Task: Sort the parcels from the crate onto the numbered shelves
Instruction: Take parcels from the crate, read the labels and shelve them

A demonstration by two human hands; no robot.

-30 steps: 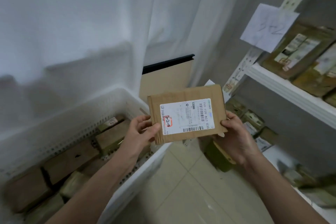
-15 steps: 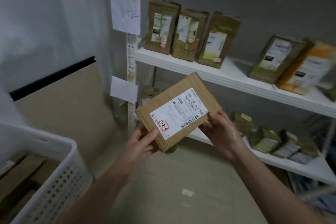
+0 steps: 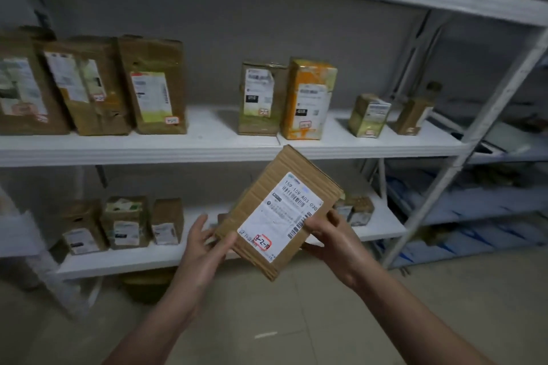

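- My left hand (image 3: 204,249) cups the lower left corner of the parcel (image 3: 278,213), fingers loosely spread, thumb along the edge; it steadies more than it grips.
- I hold the parcel tilted, label side up toward me, so I can read the red-boxed handwritten code (image 3: 263,242), which looks like 3-2-10. The parcel hangs in the air in front of the lower shelf (image 3: 142,261), touching no shelf.
- My right hand (image 3: 335,243) clamps the parcel's right edge, thumb on the label face, fingers underneath; it seems to carry most of the weight.
- On the middle shelf (image 3: 207,148), three tall brown parcels (image 3: 89,86) stand upright at the left, labels facing out. Then comes a bare gap, then a brown box touching an orange box (image 3: 308,98), then two small boxes (image 3: 369,115) further right.
- That gap looks to me like the easiest slot, if the code means this shelf; I see no shelf number here.
- The lower shelf holds small boxes at the left (image 3: 124,222), and more sit partly hidden behind my parcel.
- The slanted white upright (image 3: 462,154) closes off the right side.
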